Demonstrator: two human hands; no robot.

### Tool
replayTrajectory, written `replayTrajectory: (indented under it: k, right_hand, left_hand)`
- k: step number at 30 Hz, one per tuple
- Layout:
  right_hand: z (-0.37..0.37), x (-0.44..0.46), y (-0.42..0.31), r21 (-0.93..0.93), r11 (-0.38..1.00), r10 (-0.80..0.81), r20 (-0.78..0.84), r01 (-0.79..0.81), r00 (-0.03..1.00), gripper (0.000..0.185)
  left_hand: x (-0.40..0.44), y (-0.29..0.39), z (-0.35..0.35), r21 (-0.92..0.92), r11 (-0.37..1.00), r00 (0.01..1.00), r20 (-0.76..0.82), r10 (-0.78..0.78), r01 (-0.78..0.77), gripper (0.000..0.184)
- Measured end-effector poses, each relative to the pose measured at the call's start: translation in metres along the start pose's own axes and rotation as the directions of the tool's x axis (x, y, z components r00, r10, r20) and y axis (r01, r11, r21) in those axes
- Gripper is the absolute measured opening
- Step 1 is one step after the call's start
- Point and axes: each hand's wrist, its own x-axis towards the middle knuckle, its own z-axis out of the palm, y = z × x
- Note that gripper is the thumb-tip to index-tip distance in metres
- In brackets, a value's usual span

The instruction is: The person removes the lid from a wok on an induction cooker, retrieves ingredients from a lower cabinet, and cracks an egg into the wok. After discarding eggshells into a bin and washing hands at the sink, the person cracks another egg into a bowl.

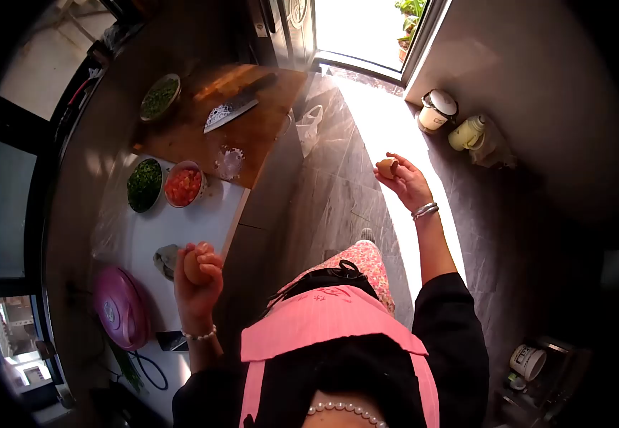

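My left hand (201, 285) is raised at the counter's edge, its fingers wrapped round a brown egg (195, 268). Next to it on the white counter lies a crumpled grey cloth (166, 262). Farther up are a bowl of diced tomato (184, 187) and a bowl of chopped greens (144, 187). My right hand (411, 187) is stretched out over the floor, away from the counter. Its fingertips pinch a brown eggshell (386, 168) with an uneven edge; the shell's inside is hidden.
A wooden board (267, 128) carries a knife (231, 115), chopped white bits (229, 162) and another bowl of greens (160, 98). A pink round appliance (120, 308) and a phone (172, 341) lie nearer me. A lidded bucket (436, 113) and bottle (468, 133) stand by the right wall.
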Motion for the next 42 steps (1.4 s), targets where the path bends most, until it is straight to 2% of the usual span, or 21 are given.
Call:
replayTrajectory:
  k: [3,5,8,10,15,18,20,23,24,25,26,27,28,29,31,32,34,35,37,39,42]
  right_hand:
    - [-0.051,0.093,-0.006,-0.046,0.999,0.016,-0.019,-0.017,1.000,0.041]
    - [-0.077,0.169,-0.011,-0.120,0.986,0.105,-0.069,-0.113,0.992,0.040]
    - [-0.110,0.296,0.008,-0.245,0.937,0.226,-0.121,-0.250,0.966,0.034]
    - [-0.108,0.360,0.027,-0.344,0.906,0.218,-0.125,-0.249,0.968,0.033]
    - [-0.102,0.536,0.097,-0.681,0.731,0.068,0.016,-0.039,0.998,0.029]
    - [-0.084,0.609,0.151,-0.936,0.328,0.065,0.160,0.130,0.985,0.034]
    - [-0.075,0.624,0.189,-0.979,0.075,0.063,0.194,0.189,0.979,0.035]
    - [-0.081,0.620,0.181,-0.980,0.200,0.085,-0.004,-0.021,0.996,0.038]
    - [-0.113,0.625,0.196,-0.988,0.076,0.106,0.140,0.132,0.985,0.039]
    - [-0.152,0.624,0.212,-0.963,0.119,0.190,0.261,0.242,0.946,0.038]
    - [-0.189,0.613,0.231,-0.951,0.250,0.294,0.254,0.183,0.921,0.033]
    - [-0.184,0.573,0.207,-0.964,0.254,0.504,0.069,-0.072,0.861,0.028]
    - [-0.198,0.546,0.207,-0.936,0.261,0.672,0.002,-0.235,0.741,0.027]
    - [-0.179,0.501,0.185,-0.948,0.186,0.738,-0.037,-0.257,0.674,0.025]
    - [-0.166,0.418,0.178,-0.969,0.175,0.838,0.054,-0.173,0.543,0.023]
    - [-0.189,0.390,0.200,-0.912,0.187,0.866,0.328,0.364,0.376,0.025]
    - [-0.102,0.281,0.174,-0.980,0.164,0.950,0.188,0.113,0.250,0.026]
    - [-0.072,0.230,0.170,-0.924,0.336,0.927,0.358,0.182,0.111,0.027]
    - [0.003,0.129,0.176,-0.855,0.397,0.913,0.405,0.333,-0.050,0.029]
    - [0.079,0.032,0.178,-0.610,0.624,0.744,0.656,0.489,-0.130,0.029]
    - [0.176,-0.101,0.176,-0.382,0.828,0.536,0.756,0.410,-0.377,0.034]
  left_hand:
    - [0.043,-0.011,-0.007,-0.078,0.989,0.992,-0.044,0.122,-0.125,0.012]
    - [0.082,-0.022,-0.012,-0.109,0.954,0.958,-0.085,0.272,-0.281,0.010]
    - [0.141,-0.051,-0.013,-0.195,0.865,0.885,-0.156,0.438,-0.462,0.008]
    - [0.169,-0.070,-0.005,-0.189,0.806,0.816,-0.289,0.501,-0.561,0.011]
    - [0.219,-0.110,0.014,-0.144,0.632,0.621,-0.440,0.649,-0.762,0.012]
    - [0.244,-0.121,0.003,-0.105,0.518,0.483,-0.552,0.679,-0.849,0.016]
    - [0.258,-0.124,-0.008,-0.110,0.512,0.473,-0.581,0.662,-0.852,0.016]
    - [0.268,-0.135,-0.009,-0.141,0.489,0.464,-0.611,0.641,-0.861,0.019]
    - [0.267,-0.137,-0.010,-0.150,0.472,0.454,-0.623,0.637,-0.869,0.020]
    - [0.264,-0.143,-0.010,-0.160,0.428,0.426,-0.629,0.650,-0.890,0.021]
    - [0.258,-0.148,-0.008,-0.184,0.408,0.432,-0.594,0.679,-0.894,0.022]
    - [0.246,-0.153,-0.012,-0.147,0.409,0.415,-0.571,0.708,-0.901,0.025]
    - [0.235,-0.160,-0.013,-0.160,0.388,0.408,-0.550,0.729,-0.908,0.027]
    - [0.222,-0.165,-0.015,-0.167,0.366,0.397,-0.525,0.753,-0.915,0.030]
    - [0.188,-0.181,-0.030,-0.160,0.373,0.403,-0.469,0.786,-0.914,0.032]
    - [0.171,-0.192,-0.039,-0.184,0.335,0.382,-0.434,0.816,-0.924,0.034]
    - [0.131,-0.215,-0.060,-0.250,0.283,0.365,-0.401,0.840,-0.926,0.039]
    - [0.106,-0.227,-0.074,-0.266,0.233,0.326,-0.392,0.860,-0.935,0.041]
    - [0.056,-0.248,-0.102,-0.295,0.174,0.283,-0.382,0.880,-0.940,0.043]
    - [0.005,-0.266,-0.136,-0.129,0.113,0.152,-0.349,0.925,-0.985,0.045]
    - [-0.066,-0.310,-0.189,0.102,-0.012,-0.045,-0.329,0.943,-0.995,0.041]
